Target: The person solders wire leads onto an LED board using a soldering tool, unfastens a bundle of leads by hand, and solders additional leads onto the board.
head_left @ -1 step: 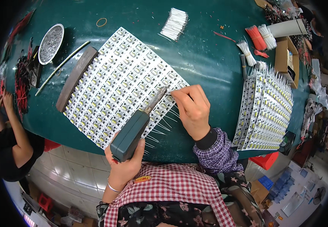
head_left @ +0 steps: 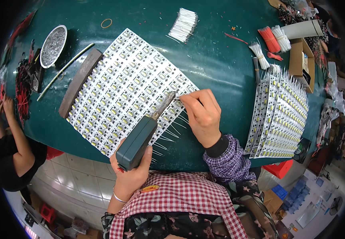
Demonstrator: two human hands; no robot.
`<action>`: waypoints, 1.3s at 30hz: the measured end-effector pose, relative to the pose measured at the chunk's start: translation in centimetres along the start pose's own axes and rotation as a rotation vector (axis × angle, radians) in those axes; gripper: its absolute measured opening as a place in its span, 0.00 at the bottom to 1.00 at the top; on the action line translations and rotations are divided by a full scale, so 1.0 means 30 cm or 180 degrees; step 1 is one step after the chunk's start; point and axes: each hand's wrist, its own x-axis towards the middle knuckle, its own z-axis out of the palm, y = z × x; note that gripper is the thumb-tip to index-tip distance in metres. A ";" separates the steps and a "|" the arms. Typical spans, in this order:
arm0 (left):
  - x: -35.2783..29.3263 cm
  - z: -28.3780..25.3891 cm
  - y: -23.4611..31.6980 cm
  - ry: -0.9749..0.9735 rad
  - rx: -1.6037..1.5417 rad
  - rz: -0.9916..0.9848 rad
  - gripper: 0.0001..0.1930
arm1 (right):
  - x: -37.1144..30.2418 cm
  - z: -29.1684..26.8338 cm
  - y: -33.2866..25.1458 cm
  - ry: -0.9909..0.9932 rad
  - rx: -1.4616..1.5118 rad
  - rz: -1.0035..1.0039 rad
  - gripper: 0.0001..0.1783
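A soldering iron [head_left: 137,140] with a dark green, pistol-like body is gripped in my left hand [head_left: 132,178]. Its metal tip reaches up over the right edge of a white LED circuit board panel [head_left: 130,85]. Close beside that tip, my right hand [head_left: 204,116] is closed in a pinch at the same edge; what lies between the fingertips is too small to make out. Thin white wires [head_left: 169,135] stick out in a row from the panel's lower right edge, below my right fingers. Along the panel's left edge rests a dark bar [head_left: 81,84].
Stacked wired panels [head_left: 278,119] stand at the right. Beyond them are red wire bundles [head_left: 269,40], white wire bundles [head_left: 259,55] and a cardboard box [head_left: 302,61]. More white wires [head_left: 183,24] lie at the back. A metal bowl [head_left: 53,47] and another person's arm [head_left: 19,135] are at left.
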 end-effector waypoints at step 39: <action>-0.079 -0.036 -0.059 0.0336 -0.0072 -0.0515 0.11 | -0.011 0.007 -0.015 0.0089 -0.0098 -0.0145 0.13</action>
